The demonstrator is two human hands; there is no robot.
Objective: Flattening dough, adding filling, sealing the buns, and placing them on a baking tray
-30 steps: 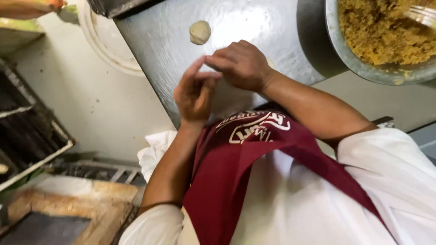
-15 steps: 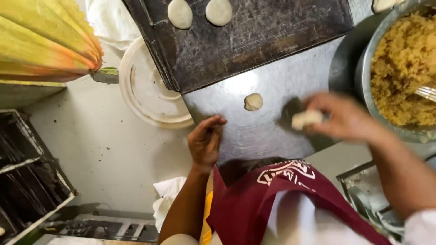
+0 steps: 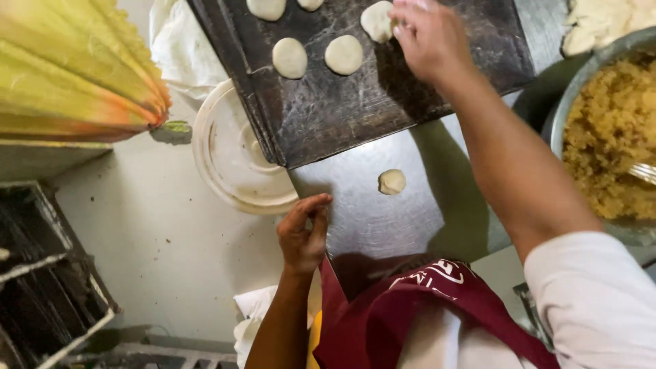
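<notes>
My right hand (image 3: 427, 37) reaches over a dark baking tray (image 3: 342, 116), its fingertips closed on a flattened dough piece (image 3: 378, 20) that lies on the tray. Three more pale dough discs (image 3: 290, 57) sit on the tray to the left of it. My left hand (image 3: 302, 236) hovers at the near edge of the steel counter (image 3: 383, 225), fingers loosely curled and holding nothing. A small dough ball (image 3: 391, 181) lies on the counter between my hands, touching neither.
A metal bowl (image 3: 557, 116) of yellow crumbly filling stands at the right with a utensil (image 3: 642, 171) in it. A lump of dough (image 3: 601, 24) lies behind it. A round white lid (image 3: 232, 164) pokes out under the tray's left edge. Dark racks (image 3: 41, 287) stand at lower left.
My right hand has carried a dough piece from near the bowl up onto the tray. My left hand has drawn back toward the counter's near edge, empty.
</notes>
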